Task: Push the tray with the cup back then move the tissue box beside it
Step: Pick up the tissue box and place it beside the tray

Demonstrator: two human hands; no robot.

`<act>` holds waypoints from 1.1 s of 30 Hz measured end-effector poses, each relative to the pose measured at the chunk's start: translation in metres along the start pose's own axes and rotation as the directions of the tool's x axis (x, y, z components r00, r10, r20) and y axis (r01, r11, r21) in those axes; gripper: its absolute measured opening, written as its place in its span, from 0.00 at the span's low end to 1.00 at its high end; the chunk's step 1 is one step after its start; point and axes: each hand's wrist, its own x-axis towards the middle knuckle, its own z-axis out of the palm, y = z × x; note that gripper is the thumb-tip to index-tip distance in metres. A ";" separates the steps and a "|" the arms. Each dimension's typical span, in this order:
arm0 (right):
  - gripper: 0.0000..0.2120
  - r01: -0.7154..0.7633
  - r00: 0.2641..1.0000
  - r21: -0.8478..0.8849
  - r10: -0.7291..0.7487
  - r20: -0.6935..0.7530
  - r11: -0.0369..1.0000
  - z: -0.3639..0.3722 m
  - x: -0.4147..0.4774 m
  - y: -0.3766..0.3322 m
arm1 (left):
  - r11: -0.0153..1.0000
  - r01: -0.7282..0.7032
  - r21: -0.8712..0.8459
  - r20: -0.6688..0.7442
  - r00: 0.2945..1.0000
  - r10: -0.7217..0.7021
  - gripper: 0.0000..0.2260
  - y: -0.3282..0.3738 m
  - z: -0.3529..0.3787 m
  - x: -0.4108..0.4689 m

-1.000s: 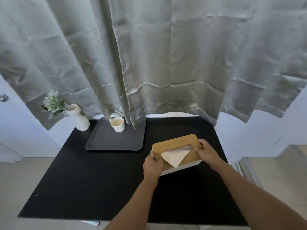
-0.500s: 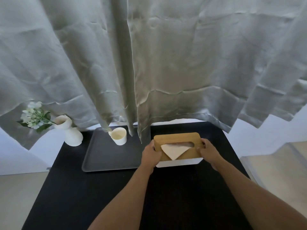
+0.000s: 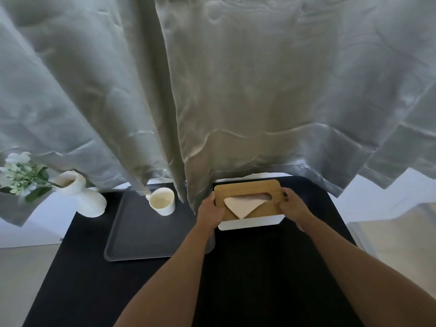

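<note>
With both of your forearms stretched forward across the black table (image 3: pixel 271 279), your hands clamp the two short ends of the tissue box (image 3: pixel 250 210). Your left hand (image 3: pixel 210 211) wraps the box's left end, thumb on the wooden lid (image 3: pixel 245 188), the remaining fingers curled down the side and hidden from view. Your right hand (image 3: pixel 292 207) closes on the right end in the same way, thumb lying on the lid's edge and fingers folded around the white base. Both wrists are roughly straight and in line with the forearms, which converge slightly toward the box.

A folded tissue (image 3: pixel 245 205) sticks out of the lid's oval slot. The box sits toward the rear of the table, its far edge just under the hem of the grey curtain (image 3: pixel 236 90). The dark tray (image 3: pixel 141 239) lies just beside the box on its left; whether they touch cannot be told, because your left forearm covers the tray's near right corner. The cream cup (image 3: pixel 162 201) stands upright in the tray's rear part. Farther left, at the table's rear corner, a white vase (image 3: pixel 82 197) holds white flowers (image 3: pixel 21 175).
</note>
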 end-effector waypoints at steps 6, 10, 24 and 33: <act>0.20 0.016 1.000 -0.029 -0.016 0.002 0.999 -0.004 0.044 -0.010 | 1.000 0.013 -0.020 0.005 1.000 -0.013 0.19 0.017 0.003 0.039; 0.21 -0.014 1.000 -0.016 0.014 0.010 1.000 0.002 0.064 -0.012 | 0.998 0.036 -0.041 0.026 0.999 -0.035 0.16 0.019 0.003 0.060; 0.25 -0.045 0.999 -0.025 0.045 0.029 0.999 0.016 0.103 -0.016 | 0.992 0.110 -0.064 0.050 0.993 -0.106 0.24 0.014 0.002 0.098; 0.25 -0.047 0.999 -0.037 0.048 0.018 0.998 0.017 0.114 -0.019 | 0.988 0.141 -0.067 0.036 0.990 -0.138 0.26 0.018 0.005 0.111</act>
